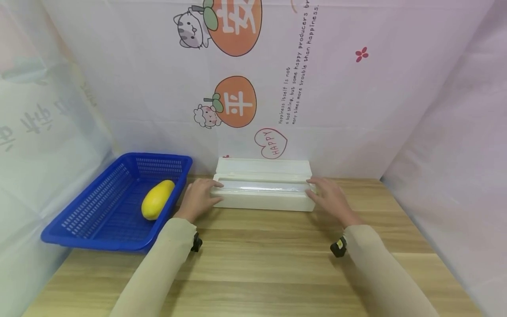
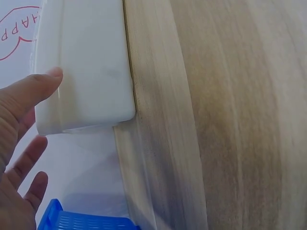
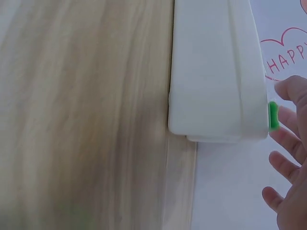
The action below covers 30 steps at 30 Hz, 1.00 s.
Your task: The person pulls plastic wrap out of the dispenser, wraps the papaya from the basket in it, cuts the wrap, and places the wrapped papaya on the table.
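A long white cling film dispenser (image 1: 263,201) stands near the back of the table, its lid (image 1: 263,166) raised. A shiny pale roll (image 1: 261,186) lies lengthwise inside. At its left end is my left hand (image 1: 199,197); the thumb (image 2: 50,79) rests on the front face near the top edge, while the index fingertip is hidden behind the casing. My right hand (image 1: 330,197) is at the other end, fingers slightly bent and spread. In the right wrist view, a small green tab (image 3: 273,116) sticks out beside its fingers, and the thumb looks apart from the front face.
To the left, a blue plastic basket (image 1: 99,240) holds a yellow mango-like fruit (image 1: 158,199). A printed white cloth (image 1: 336,101) hangs behind the wooden table (image 1: 261,259), and pale cloth also walls both sides.
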{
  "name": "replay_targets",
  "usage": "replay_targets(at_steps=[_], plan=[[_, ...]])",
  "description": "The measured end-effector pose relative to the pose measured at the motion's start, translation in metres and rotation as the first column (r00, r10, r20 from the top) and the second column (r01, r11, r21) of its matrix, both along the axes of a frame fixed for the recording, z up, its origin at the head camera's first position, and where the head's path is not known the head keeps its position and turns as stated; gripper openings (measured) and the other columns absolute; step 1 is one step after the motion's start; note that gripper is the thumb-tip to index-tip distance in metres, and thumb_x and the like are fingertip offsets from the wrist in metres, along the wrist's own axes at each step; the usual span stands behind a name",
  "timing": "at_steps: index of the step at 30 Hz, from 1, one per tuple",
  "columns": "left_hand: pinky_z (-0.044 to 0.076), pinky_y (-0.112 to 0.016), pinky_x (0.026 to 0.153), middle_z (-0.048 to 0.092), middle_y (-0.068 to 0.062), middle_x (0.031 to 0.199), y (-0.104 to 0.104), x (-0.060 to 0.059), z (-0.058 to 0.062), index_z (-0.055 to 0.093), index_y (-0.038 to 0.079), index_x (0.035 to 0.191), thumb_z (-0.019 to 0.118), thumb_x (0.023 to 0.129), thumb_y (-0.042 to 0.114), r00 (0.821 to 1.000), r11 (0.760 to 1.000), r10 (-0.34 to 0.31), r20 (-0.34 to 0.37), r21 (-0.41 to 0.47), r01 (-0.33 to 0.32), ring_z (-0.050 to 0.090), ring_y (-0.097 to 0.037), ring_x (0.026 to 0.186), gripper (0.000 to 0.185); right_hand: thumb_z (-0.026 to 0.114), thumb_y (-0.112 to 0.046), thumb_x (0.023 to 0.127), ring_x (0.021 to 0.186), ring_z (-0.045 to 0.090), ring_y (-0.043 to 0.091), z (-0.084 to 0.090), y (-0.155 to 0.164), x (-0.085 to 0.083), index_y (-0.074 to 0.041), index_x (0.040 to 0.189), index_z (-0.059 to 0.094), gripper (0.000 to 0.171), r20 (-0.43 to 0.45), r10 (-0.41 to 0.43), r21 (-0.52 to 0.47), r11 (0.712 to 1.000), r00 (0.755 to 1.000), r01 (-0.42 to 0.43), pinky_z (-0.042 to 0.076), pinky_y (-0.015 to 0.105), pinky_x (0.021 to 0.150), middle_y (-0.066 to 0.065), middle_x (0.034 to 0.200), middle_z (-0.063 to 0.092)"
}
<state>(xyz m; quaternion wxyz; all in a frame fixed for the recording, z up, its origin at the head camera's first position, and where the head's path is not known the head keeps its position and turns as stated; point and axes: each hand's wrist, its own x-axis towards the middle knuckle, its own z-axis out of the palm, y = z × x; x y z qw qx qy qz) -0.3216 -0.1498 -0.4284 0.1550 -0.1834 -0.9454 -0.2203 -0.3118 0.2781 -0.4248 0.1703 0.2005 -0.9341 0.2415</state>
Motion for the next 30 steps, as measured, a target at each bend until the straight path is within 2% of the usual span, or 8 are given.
replay_targets(at_steps=[7, 11, 15, 18, 24, 30], plan=[[0.043, -0.054, 0.095, 0.072, -0.001, 0.116, -0.002, 0.000, 0.001, 0.078, 0.021, 0.109, 0.082, 0.085, 0.029, 0.999, 0.999, -0.031, 0.014, 0.022, 0.031, 0.059, -0.030, 0.113, 0.025, 0.065, -0.023, 0.098, 0.129, 0.045, 0.043, 0.000, -0.010, -0.008, -0.007, 0.126, 0.067, 0.032, 0.025, -0.001, 0.001, 1.000, 1.000, 0.001, 0.027, 0.068, 0.107, 0.019, 0.138, 0.057], [0.044, -0.053, 0.099, 0.074, 0.001, 0.111, -0.007, -0.004, 0.000, 0.080, 0.020, 0.108, 0.079, 0.088, 0.026, 0.997, 0.995, -0.071, 0.032, 0.077, 0.069, 0.061, -0.027, 0.112, 0.021, 0.067, -0.017, 0.097, 0.125, 0.050, 0.042, 0.001, -0.013, -0.010, -0.006, 0.120, 0.070, 0.025, -0.010, 0.003, -0.009, 1.000, 1.000, -0.003, 0.029, 0.065, 0.107, 0.019, 0.132, 0.062], [0.048, -0.048, 0.098, 0.074, 0.002, 0.108, -0.012, -0.007, 0.000, 0.080, 0.017, 0.107, 0.075, 0.093, 0.023, 0.991, 0.982, -0.128, 0.045, 0.147, 0.120, 0.064, -0.025, 0.109, 0.017, 0.067, -0.016, 0.097, 0.121, 0.054, 0.041, -0.001, -0.012, -0.011, -0.007, 0.115, 0.074, 0.021, -0.047, -0.001, -0.024, 1.000, 0.999, 0.000, 0.032, 0.064, 0.106, 0.017, 0.125, 0.066], [0.049, -0.047, 0.098, 0.075, 0.001, 0.106, -0.013, -0.008, 0.000, 0.080, 0.015, 0.106, 0.072, 0.094, 0.023, 0.989, 0.975, -0.144, 0.040, 0.174, 0.135, 0.065, -0.025, 0.107, 0.017, 0.068, -0.018, 0.097, 0.120, 0.055, 0.041, -0.003, -0.012, -0.011, -0.007, 0.112, 0.075, 0.020, -0.064, 0.006, -0.066, 0.998, 0.998, -0.011, 0.034, 0.062, 0.106, 0.016, 0.121, 0.068], [0.047, -0.048, 0.100, 0.074, -0.003, 0.108, -0.013, -0.009, -0.001, 0.079, 0.013, 0.108, 0.067, 0.098, 0.028, 0.990, 0.967, -0.134, 0.051, 0.225, 0.119, 0.063, -0.027, 0.110, 0.022, 0.064, -0.017, 0.100, 0.121, 0.056, 0.040, -0.007, -0.010, -0.010, -0.004, 0.110, 0.075, 0.020, -0.027, 0.042, -0.188, 0.981, 0.999, -0.047, 0.037, 0.060, 0.106, 0.014, 0.117, 0.071], [0.045, -0.050, 0.101, 0.074, -0.006, 0.110, -0.010, -0.010, -0.001, 0.077, 0.009, 0.110, 0.063, 0.101, 0.025, 0.992, 0.962, -0.117, 0.054, 0.253, 0.100, 0.063, -0.028, 0.111, 0.023, 0.060, -0.019, 0.102, 0.130, 0.048, 0.045, -0.008, -0.009, -0.008, -0.005, 0.111, 0.074, 0.021, 0.013, 0.062, -0.234, 0.971, 0.998, -0.057, 0.032, 0.062, 0.110, 0.015, 0.119, 0.070]])
